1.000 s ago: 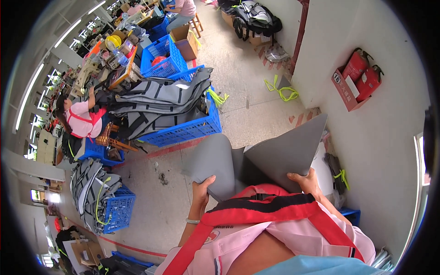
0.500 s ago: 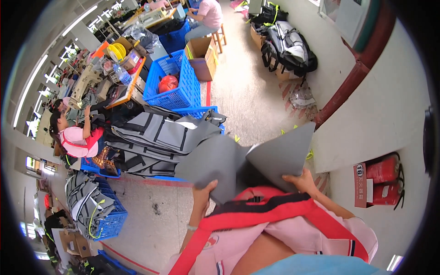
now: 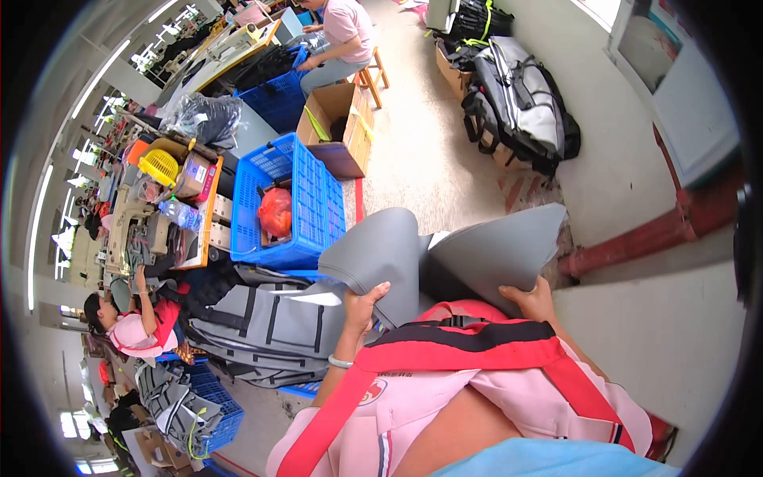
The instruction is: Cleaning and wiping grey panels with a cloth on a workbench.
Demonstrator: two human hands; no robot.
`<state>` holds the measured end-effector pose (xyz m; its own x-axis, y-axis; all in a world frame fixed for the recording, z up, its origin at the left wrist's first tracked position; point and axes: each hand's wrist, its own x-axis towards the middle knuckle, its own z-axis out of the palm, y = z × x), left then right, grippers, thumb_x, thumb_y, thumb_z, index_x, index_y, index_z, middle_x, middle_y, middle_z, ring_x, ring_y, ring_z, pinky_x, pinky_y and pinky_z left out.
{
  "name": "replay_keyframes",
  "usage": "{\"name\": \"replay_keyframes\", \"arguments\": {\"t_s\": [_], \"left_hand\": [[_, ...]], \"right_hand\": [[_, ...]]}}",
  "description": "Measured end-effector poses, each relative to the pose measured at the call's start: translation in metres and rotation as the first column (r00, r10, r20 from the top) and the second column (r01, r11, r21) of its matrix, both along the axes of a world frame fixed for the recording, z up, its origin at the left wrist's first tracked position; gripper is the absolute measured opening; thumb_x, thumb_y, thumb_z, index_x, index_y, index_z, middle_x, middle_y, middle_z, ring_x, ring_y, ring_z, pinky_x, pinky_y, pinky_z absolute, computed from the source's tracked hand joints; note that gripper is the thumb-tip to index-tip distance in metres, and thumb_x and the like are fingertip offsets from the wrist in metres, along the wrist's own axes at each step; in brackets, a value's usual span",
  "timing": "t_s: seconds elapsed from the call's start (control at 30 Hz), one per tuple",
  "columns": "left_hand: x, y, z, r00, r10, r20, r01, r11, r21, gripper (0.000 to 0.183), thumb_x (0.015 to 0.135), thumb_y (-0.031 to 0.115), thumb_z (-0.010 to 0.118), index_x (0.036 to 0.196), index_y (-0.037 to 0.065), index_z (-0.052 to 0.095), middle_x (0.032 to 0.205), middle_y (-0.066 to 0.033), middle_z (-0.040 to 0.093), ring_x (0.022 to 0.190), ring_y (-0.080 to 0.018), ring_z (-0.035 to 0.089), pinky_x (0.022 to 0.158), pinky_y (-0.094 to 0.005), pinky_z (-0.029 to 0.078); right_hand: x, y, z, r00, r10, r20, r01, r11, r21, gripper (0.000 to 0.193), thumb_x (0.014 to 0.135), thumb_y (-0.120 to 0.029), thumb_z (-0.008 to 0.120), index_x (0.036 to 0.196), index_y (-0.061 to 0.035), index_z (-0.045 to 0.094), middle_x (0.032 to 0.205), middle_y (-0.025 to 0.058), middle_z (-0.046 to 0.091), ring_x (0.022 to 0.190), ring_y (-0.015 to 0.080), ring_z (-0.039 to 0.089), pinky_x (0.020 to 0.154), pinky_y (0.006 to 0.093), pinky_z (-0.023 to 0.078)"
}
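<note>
My left hand (image 3: 367, 310) grips the lower edge of a stiff grey fabric panel (image 3: 377, 246), thumb on the near face. My right hand (image 3: 531, 300) is closed on the lower edge of another curled grey panel (image 3: 501, 250). Both pieces stand up in front of my chest, with a dark gap between them. Whether they join into one workpiece is hidden there. Left of my left hand lies a heap of grey bag pieces with black straps (image 3: 274, 322).
Ahead stand a blue crate (image 3: 318, 187) holding a red bag and a cardboard box (image 3: 350, 151). Bags (image 3: 520, 99) are stacked by the right wall near a red pipe (image 3: 636, 242). One person (image 3: 147, 326) sits at the left, another (image 3: 350, 32) on a stool farther off.
The view has shifted: the crate, box and seated people appear lower, and the wall bags look closer. Both hands keep hold of the grey panels, which now spread slightly more upright.
</note>
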<state>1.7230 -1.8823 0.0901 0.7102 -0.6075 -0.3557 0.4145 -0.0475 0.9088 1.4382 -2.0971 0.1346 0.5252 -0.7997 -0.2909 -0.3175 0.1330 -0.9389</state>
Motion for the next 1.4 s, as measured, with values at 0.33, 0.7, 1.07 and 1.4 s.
{"name": "replay_keyframes", "arguments": {"t_s": [0.33,0.7,1.07,1.4], "left_hand": [[0.128,-0.232,0.036,0.975,0.205,0.081,-0.202,0.978,-0.045,0.037,0.075,-0.006,0.074,0.11,-0.003,0.064,0.103,-0.0093,0.068,0.092,-0.0172,0.066,0.082,-0.0302,0.054],[0.387,-0.522,0.022,0.996,-0.024,0.083,0.034,0.992,-0.121,0.034,0.077,-0.001,0.075,0.109,-0.003,0.064,0.101,-0.008,0.068,0.089,-0.0162,0.066,0.082,-0.0291,0.054],[0.579,-0.785,0.015,0.976,-0.215,0.042,0.217,0.975,-0.054,0.041,0.076,-0.002,0.075,0.114,-0.003,0.061,0.106,-0.0088,0.066,0.096,-0.0175,0.064,0.085,-0.0313,0.053],[0.719,-0.997,0.032,0.96,-0.196,0.198,0.216,0.973,-0.084,0.035,0.077,0.003,0.075,0.11,-0.002,0.063,0.101,-0.0063,0.067,0.09,-0.015,0.063,0.082,-0.0302,0.051]], "right_hand": [[0.196,-0.276,0.032,0.981,0.183,0.064,-0.188,0.979,0.074,0.032,0.077,-0.007,0.074,0.107,0.0027,0.066,0.098,0.0096,0.071,0.089,0.0144,0.064,0.082,0.0294,0.051],[0.406,-0.507,0.025,0.994,0.107,-0.001,-0.107,0.994,0.011,0.035,0.079,-0.01,0.075,0.109,0.0018,0.064,0.1,0.0103,0.07,0.09,0.0164,0.064,0.083,0.0305,0.05],[0.586,-0.745,0.009,0.99,-0.025,0.138,0.016,0.998,0.066,0.026,0.08,-0.006,0.072,0.105,0.0008,0.067,0.097,0.0088,0.071,0.088,0.015,0.065,0.082,0.0295,0.05],[0.732,-0.964,0.019,0.998,0.014,0.066,-0.019,0.997,0.076,0.026,0.081,-0.006,0.073,0.105,0.0029,0.067,0.097,0.0087,0.071,0.089,0.0153,0.064,0.085,0.0287,0.05]]}}
